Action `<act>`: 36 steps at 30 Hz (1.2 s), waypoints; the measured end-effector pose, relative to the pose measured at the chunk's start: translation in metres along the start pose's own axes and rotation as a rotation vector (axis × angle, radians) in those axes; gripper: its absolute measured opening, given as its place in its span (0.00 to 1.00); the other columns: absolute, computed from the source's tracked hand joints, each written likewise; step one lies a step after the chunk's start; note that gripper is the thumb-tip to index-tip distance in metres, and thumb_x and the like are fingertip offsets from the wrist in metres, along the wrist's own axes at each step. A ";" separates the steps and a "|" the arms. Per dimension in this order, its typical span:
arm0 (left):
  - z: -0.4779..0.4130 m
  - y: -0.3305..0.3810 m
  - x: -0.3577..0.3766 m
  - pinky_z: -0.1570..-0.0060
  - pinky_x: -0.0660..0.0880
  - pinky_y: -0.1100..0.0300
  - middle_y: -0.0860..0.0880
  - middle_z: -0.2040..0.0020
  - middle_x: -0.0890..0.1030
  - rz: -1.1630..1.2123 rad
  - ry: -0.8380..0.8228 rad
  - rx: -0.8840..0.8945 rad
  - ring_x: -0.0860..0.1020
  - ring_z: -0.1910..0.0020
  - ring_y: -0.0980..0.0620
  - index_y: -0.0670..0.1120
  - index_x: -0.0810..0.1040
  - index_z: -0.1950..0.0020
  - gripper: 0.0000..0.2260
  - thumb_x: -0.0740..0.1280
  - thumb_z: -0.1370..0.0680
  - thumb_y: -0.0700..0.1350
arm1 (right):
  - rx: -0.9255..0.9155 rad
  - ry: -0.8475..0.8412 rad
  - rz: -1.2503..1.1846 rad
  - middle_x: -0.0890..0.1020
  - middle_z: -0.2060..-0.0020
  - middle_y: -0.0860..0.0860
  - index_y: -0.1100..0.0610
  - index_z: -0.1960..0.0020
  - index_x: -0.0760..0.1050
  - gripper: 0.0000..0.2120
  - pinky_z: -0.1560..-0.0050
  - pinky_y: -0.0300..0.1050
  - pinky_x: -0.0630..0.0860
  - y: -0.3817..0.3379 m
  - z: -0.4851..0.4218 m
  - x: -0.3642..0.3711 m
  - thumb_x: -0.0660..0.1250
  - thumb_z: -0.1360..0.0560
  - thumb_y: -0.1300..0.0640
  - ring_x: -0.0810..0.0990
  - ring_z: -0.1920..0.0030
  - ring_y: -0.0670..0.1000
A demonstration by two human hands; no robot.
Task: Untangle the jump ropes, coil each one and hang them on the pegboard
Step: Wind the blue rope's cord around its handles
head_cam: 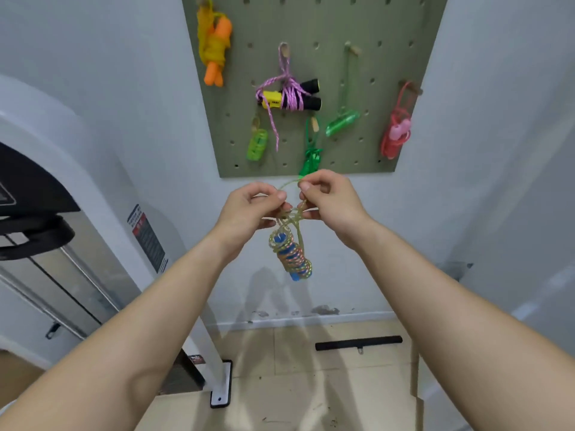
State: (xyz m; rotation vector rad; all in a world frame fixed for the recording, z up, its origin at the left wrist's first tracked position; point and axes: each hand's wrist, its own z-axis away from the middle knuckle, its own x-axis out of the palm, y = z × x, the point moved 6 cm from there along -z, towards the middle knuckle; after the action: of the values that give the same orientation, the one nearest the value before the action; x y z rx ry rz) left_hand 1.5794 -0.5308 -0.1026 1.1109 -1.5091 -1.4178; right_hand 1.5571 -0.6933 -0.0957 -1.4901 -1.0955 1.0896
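Observation:
A multicoloured jump rope with blue handles (292, 255) hangs coiled just below my hands, in front of the wall. My left hand (249, 208) pinches its yellow-green cord from the left. My right hand (326, 197) pinches a loop of the same cord from the right. The green pegboard (367, 23) is on the wall above. On its pegs hang an orange-handled yellow rope (214, 45), a pink rope around black-and-yellow handles (291, 94), green ropes (340, 119), and a red rope with pink handles (396, 132).
A white and black machine (46, 197) stands at the left, its foot (221, 384) on the tiled floor. A black bar (357, 342) lies on the floor near the wall. A small light-green handle (257, 145) hangs low on the board.

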 end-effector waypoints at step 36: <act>-0.284 0.289 0.197 0.66 0.78 0.63 0.47 0.61 0.82 -0.137 -0.096 0.431 0.77 0.71 0.55 0.45 0.82 0.55 0.11 0.65 0.22 0.31 | -0.241 0.371 -0.015 0.79 0.62 0.52 0.55 0.58 0.81 0.15 0.63 0.47 0.80 -0.229 -0.212 -0.258 0.59 0.24 0.70 0.78 0.66 0.50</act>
State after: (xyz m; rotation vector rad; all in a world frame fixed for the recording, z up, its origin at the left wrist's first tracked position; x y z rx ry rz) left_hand 1.7588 -0.8090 0.2029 1.4429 -1.8972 -1.2812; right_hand 1.6842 -0.9505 0.1901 -1.7837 -0.9951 0.6489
